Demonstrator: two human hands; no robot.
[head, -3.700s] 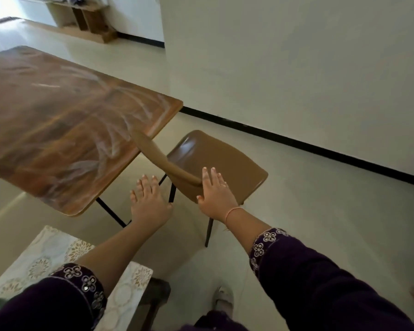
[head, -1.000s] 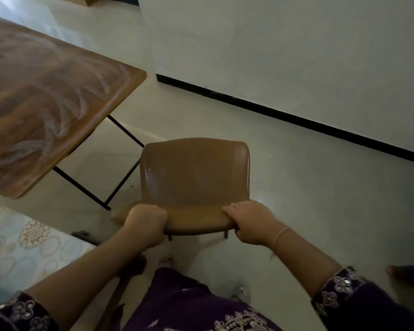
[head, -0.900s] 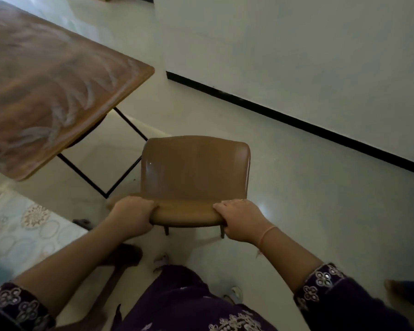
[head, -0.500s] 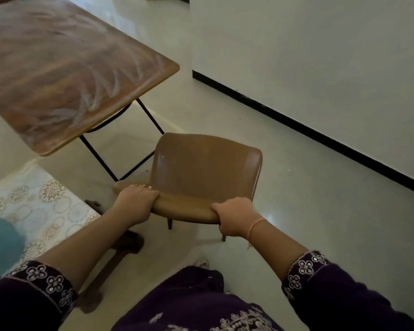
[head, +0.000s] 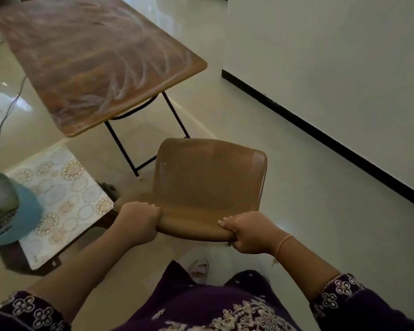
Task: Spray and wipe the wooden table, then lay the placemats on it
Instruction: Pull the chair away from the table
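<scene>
The wooden table stands at the upper left, its top streaked with pale wipe marks, on thin black folding legs. A brown chair sits on the floor just in front of me, its seat pointing away. My left hand grips the left end of the chair's backrest. My right hand grips the right end of the same backrest. A patterned placemat with circle and flower prints lies on a low dark stand at the left.
A teal bowl-like container rests on the patterned mat at the far left edge. A white wall with a black skirting runs along the right. A cable trails over the glossy floor at the left. My sandalled foot shows below the chair.
Both hands went from flat near the chair to gripping its backrest. The chair has turned and come away from the table, towards me. The view has swung left, showing more of the mat.
</scene>
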